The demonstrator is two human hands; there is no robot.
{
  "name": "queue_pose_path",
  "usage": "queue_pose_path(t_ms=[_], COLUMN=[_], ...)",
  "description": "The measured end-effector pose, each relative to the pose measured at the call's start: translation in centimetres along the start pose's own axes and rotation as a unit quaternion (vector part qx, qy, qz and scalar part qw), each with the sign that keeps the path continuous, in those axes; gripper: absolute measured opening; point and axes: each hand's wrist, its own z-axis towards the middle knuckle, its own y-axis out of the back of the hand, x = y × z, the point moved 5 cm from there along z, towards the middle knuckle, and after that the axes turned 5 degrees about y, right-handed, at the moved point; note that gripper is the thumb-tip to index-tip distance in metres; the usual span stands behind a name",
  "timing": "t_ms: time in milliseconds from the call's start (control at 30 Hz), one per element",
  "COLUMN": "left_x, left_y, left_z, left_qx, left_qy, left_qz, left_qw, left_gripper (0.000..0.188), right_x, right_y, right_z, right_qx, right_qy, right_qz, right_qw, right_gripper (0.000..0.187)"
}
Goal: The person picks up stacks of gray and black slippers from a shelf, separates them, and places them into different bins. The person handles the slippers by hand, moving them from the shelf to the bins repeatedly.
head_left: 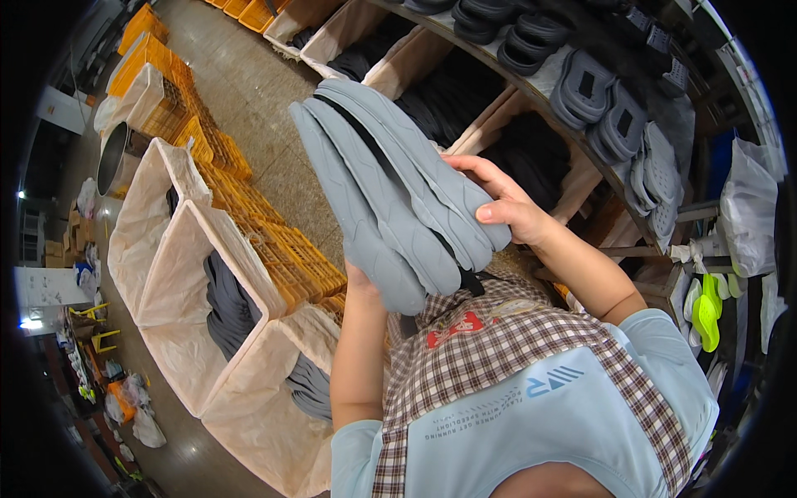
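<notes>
Head view: two hands [508, 206] hold perhaps four grey soles [372, 203].

The left hand [360, 284] is mostly hidden behind the grey footwear pieces [398, 199], as are some fingers of the right hand [508, 203]; the picture's top cuts black clogs [429, 5] near the shelf's [531, 91] front edge, and dark contents [448, 104] beneath are too shadowed to tell
</notes>
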Motion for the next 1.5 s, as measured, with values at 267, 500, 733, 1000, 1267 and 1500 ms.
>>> queue_pose_path(t_ms=[267, 500, 733, 1000, 1267, 1500], left_x=[0.7, 0.9, 2.5, 5.1, 4.7, 4.7], left_y=[-0.2, -0.7, -0.7, -0.7, -0.6, -1.4], left_z=[0.8, 1.0, 3.0, 5.0, 5.4, 5.0], left_qx=[0.002, 0.011, -0.031, -0.026, -0.024, -0.024], left_qy=[0.012, -0.03, 0.016, 0.054, 0.063, 0.073], left_qz=[0.033, 0.086, 0.123, 0.167, 0.172, 0.174], left_qw=[0.999, 0.996, 0.992, 0.984, 0.983, 0.982], left_gripper=[0.069, 0.066, 0.065, 0.065, 0.065, 0.064], right_x=[0.4, -0.8, -0.9, 10.3, 7.4, 8.0], right_y=[0.0, 1.0, 1.9, 16.2, 31.9, 28.4], right_z=[-0.5, -1.7, -3.9, -19.6, -37.7, -41.6], right_qx=[-0.01, -0.056, -0.074, -0.494, -0.635, -0.673], right_qy=[0.026, -0.001, -0.012, 0.204, -0.302, -0.141], right_qz=[-0.02, 0.028, 0.121, -0.411, -0.533, -0.185], right_qw=[0.999, 0.998, 0.99, 0.739, 0.471, 0.702], right_gripper=[0.078, 0.08, 0.061, 0.022, 0.042, 0.024])
